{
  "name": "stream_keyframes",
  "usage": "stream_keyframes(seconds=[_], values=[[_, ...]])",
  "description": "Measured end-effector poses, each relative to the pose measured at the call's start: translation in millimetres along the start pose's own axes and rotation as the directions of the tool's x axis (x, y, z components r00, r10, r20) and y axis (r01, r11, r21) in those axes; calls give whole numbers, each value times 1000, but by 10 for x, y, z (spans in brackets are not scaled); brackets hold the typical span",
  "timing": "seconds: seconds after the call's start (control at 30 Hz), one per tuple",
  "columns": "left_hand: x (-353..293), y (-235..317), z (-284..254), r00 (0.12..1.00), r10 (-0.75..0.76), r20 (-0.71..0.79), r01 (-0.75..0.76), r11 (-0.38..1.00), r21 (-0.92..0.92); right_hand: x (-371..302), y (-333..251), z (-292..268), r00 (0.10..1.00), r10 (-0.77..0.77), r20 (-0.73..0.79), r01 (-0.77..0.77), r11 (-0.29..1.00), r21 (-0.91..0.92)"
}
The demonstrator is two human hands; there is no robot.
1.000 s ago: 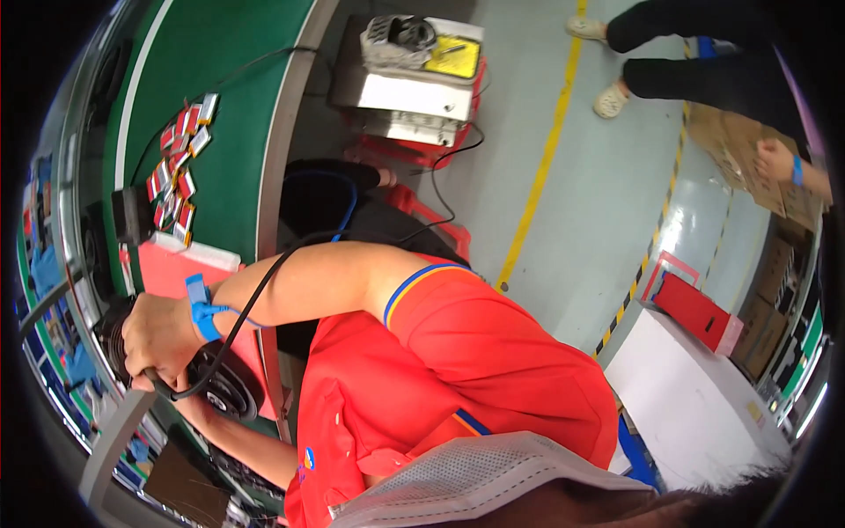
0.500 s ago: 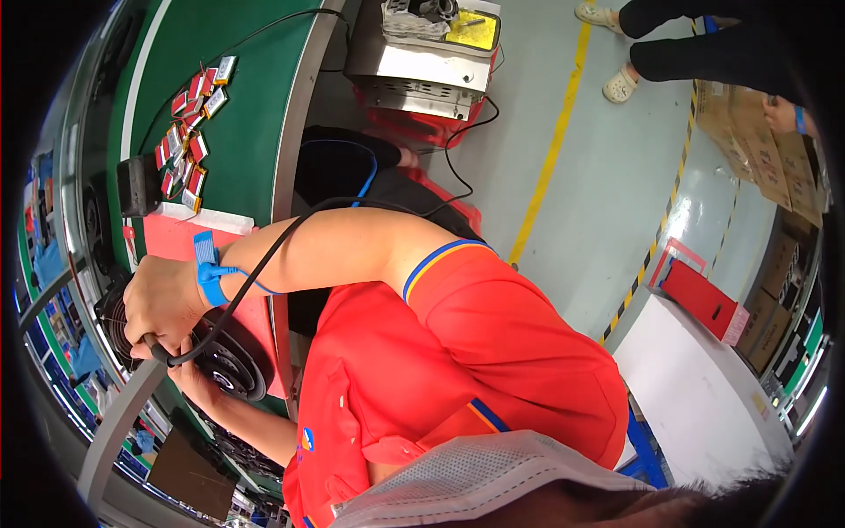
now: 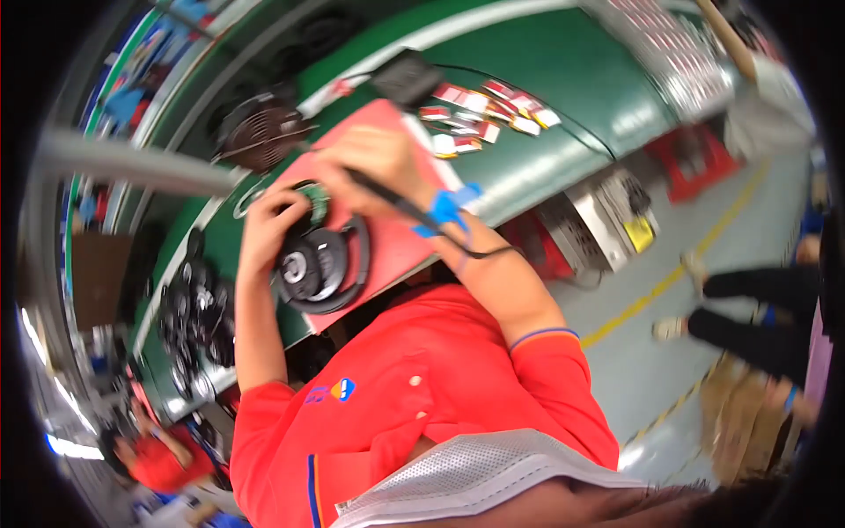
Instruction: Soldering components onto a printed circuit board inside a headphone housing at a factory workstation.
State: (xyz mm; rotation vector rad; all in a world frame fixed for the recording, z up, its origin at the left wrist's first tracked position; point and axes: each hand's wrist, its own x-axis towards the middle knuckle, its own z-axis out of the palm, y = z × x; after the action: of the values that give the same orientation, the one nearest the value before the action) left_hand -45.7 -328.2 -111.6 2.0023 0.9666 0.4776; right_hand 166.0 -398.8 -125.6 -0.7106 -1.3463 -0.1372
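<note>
Black over-ear headphones [image 3: 327, 264] lie on a pink mat [image 3: 387, 123] at the bench edge. One ear cup is opened, and a green circuit board [image 3: 315, 208] shows in it. My left hand [image 3: 275, 220] has its fingers curled on the rim of that opened cup. My right hand [image 3: 374, 163], blurred by motion and wearing a blue wrist strap [image 3: 447, 209], grips a thin corded tool that looks like a soldering iron [image 3: 383, 189]. Its black cable trails past my forearm. The tool's tip is too smeared to make out.
A small round-grilled fan [image 3: 260, 134] stands beyond my hands. Several red-and-silver battery cells [image 3: 493, 110] lie beside a black block [image 3: 407, 79]. More headphones [image 3: 194, 308] are heaped at left. A grey bar [image 3: 150, 163] crosses the upper left. Other people are nearby.
The view has swung round, so bench and headphones show more fully. My right hand, close against my left before, is now up and apart from it with the corded tool.
</note>
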Motion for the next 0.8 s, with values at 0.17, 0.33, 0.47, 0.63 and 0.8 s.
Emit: stream_keyframes(seconds=[0.17,0.33,0.47,0.63,0.8], values=[[-17,12,46,999,-28,-32,27,999,-33,-6,-43,-98,970,183,162,-180,983,-36],[48,-21,20,999,25,21,-22,994,-106,53,-105,-95,948,242,208,-237,970,-50],[90,-32,-2,999,-2,41,5,997,-75,51,-137,-103,910,289,297,-280,957,-71],[180,-105,-16,994,111,24,-110,993,-48,28,-165,-120,893,342,294,-338,939,-65],[247,-77,-56,993,104,63,-103,994,-25,71,-231,-125,913,311,262,-325,946,9]])
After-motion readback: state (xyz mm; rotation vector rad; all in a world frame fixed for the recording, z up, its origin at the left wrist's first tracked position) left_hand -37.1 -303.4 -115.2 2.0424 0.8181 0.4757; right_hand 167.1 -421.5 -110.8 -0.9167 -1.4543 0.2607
